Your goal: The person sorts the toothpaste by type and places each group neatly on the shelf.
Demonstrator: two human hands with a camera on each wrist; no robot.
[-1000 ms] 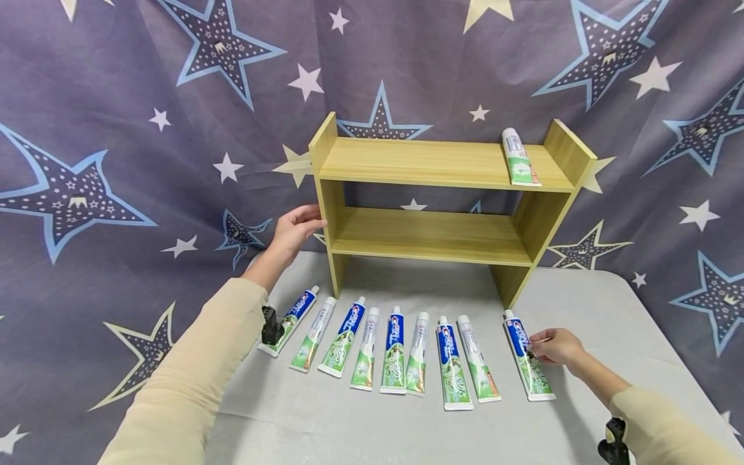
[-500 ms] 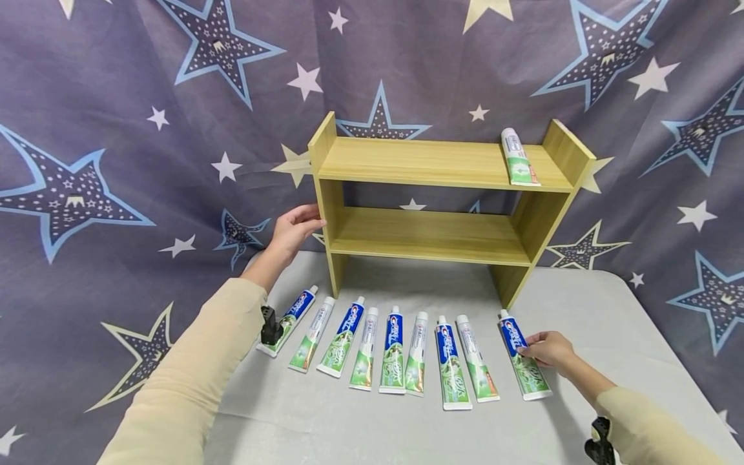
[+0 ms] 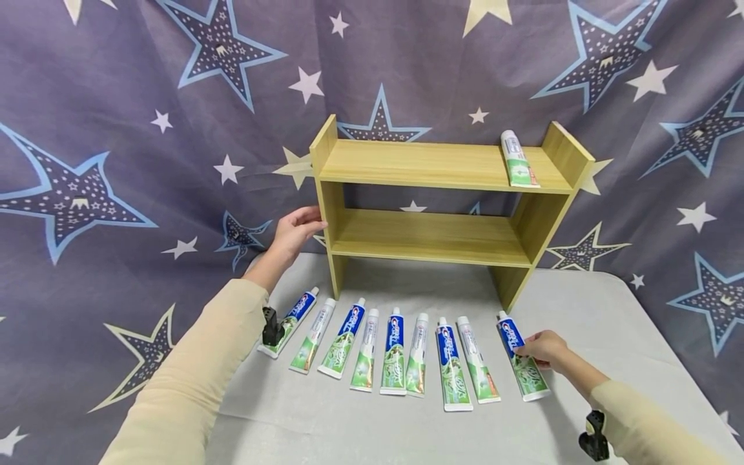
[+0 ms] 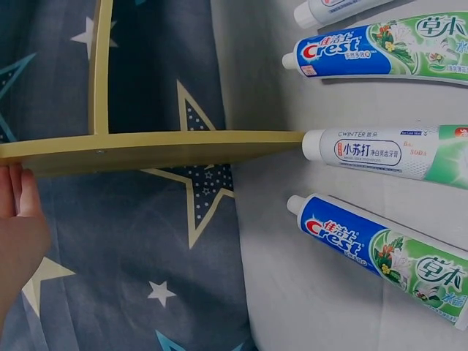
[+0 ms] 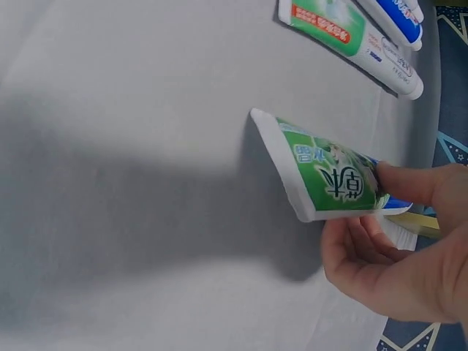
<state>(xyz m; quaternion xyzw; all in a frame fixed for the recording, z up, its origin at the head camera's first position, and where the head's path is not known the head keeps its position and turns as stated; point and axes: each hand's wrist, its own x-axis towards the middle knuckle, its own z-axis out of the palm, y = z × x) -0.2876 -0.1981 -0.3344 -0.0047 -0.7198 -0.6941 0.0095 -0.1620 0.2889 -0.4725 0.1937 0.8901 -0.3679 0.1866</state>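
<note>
My right hand (image 3: 543, 347) pinches a blue-and-green Crest toothpaste tube (image 3: 526, 371) at the right end of the row. In the right wrist view, the tube's flat white end (image 5: 281, 164) is raised off the cloth, with my thumb (image 5: 413, 183) on one face and the fingers curled beneath. My left hand (image 3: 293, 231) rests its fingers against the outer left side of the wooden shelf (image 3: 430, 236), holding no tube. On the shelf's top board, toward the right, lies a white-and-green toothpaste tube (image 3: 517, 158).
Several toothpaste tubes lie in a row in front of the shelf, such as a Crest tube (image 3: 454, 368) and a white-and-green tube (image 3: 479, 361) beside it. All are on a grey cloth-covered table (image 3: 325, 433). A star-patterned curtain (image 3: 192, 148) hangs close behind.
My right hand has shifted a little left, and the Crest tube has moved left with it. The left hand stays against the shelf.
</note>
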